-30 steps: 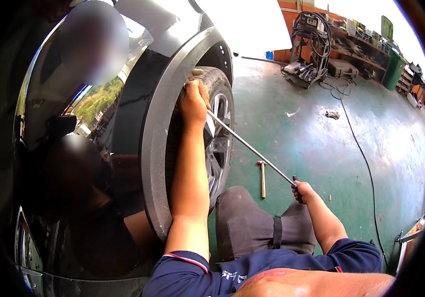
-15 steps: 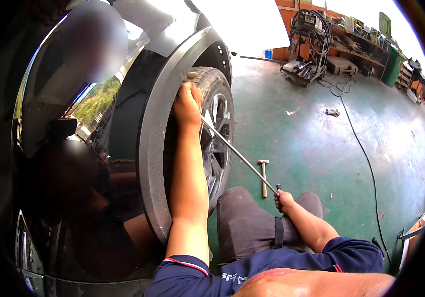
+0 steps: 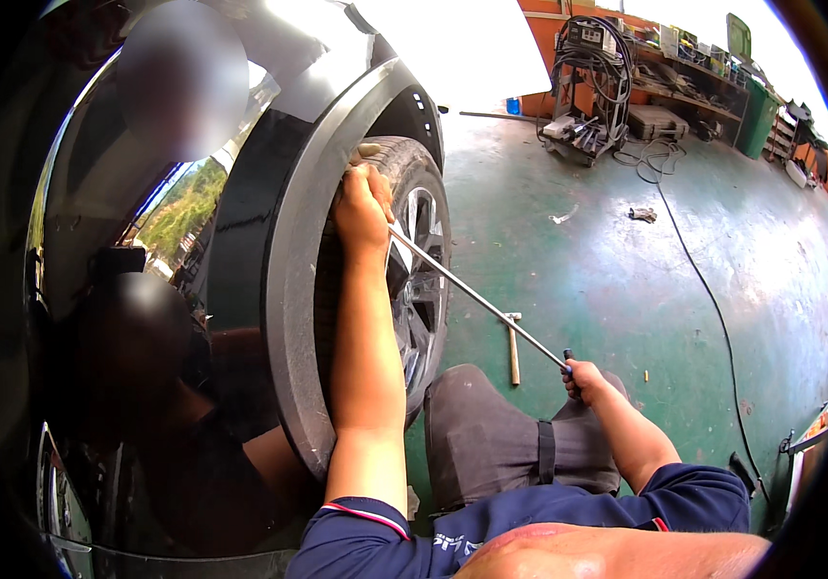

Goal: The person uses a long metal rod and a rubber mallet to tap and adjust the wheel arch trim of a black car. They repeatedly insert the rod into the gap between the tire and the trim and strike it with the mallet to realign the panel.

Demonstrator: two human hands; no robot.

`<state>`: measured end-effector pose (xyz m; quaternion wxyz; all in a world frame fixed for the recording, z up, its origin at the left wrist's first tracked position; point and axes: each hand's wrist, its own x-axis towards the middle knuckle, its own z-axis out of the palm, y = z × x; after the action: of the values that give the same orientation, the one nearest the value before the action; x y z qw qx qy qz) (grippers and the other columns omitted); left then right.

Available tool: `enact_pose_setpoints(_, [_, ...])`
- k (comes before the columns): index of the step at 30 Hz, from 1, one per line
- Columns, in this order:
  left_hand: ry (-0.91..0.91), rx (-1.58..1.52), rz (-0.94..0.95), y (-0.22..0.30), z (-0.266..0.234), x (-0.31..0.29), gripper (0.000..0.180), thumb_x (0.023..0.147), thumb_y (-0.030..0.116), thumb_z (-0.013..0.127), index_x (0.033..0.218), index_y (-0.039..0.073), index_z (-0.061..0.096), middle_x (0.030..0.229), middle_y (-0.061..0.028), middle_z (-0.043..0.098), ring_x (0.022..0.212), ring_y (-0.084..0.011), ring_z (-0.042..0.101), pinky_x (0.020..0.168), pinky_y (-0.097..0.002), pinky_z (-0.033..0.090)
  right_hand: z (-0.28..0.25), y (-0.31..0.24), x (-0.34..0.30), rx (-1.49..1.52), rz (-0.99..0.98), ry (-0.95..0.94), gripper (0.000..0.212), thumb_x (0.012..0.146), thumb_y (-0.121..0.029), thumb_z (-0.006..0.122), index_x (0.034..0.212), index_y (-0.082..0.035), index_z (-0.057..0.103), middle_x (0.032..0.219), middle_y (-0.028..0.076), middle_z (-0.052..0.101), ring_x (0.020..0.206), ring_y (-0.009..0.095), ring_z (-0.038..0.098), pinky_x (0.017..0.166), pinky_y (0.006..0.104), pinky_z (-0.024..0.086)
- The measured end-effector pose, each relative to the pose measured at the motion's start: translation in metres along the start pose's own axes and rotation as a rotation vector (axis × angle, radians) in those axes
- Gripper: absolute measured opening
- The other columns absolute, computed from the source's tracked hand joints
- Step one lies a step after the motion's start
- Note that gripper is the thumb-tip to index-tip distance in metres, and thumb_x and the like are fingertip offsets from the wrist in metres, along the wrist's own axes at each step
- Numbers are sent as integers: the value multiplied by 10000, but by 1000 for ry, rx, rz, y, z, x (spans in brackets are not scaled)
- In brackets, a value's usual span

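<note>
A long metal rod (image 3: 479, 296) with a dark handle slants between my two hands, in front of the alloy wheel (image 3: 418, 314). My right hand (image 3: 583, 378) is wrapped round its handle, above my right thigh. At the top of the tyre (image 3: 402, 154), inside the wheel arch, my left hand (image 3: 364, 210) is closed round the far part of the rod. The rod's tip is hidden behind that hand and the arch. My left forearm lies along the grey wheel-arch trim (image 3: 290, 261) of the dark car (image 3: 240, 222), whose glossy panels carry reflections.
A hammer (image 3: 514, 355) with a wooden handle lies on the green floor (image 3: 568, 280) beyond my knees. A black cable (image 3: 708, 280) crosses the floor at the right. Farther back stand a cart (image 3: 587, 96) hung with cables, a grey case (image 3: 658, 122) and a shelf (image 3: 693, 95).
My right hand has moved a little to the right and away from me, swinging the handle end of the rod along. My left hand stays closed at the tyre.
</note>
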<state>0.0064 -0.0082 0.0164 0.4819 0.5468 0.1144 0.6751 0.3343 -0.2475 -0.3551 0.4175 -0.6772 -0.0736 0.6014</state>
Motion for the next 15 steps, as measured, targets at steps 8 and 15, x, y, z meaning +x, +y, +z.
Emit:
enact_pose_setpoints(8, [51, 65, 25, -3, 1, 3, 238, 964, 176, 407, 1000, 23, 586, 502, 16, 309, 386, -99, 251, 408, -276, 260, 52, 42, 33, 115, -8, -22, 343, 1017, -387, 470, 776, -148, 522, 623, -17, 473, 451, 110, 376, 420, 277, 324])
enact_pose_setpoints(15, [37, 80, 14, 2, 5, 0, 259, 947, 187, 413, 1036, 18, 589, 504, 15, 309, 389, -100, 255, 394, -275, 258, -4, -12, 7, -16, 29, 6, 336, 1000, -345, 502, 734, -141, 519, 624, -9, 500, 473, 106, 424, 428, 277, 360])
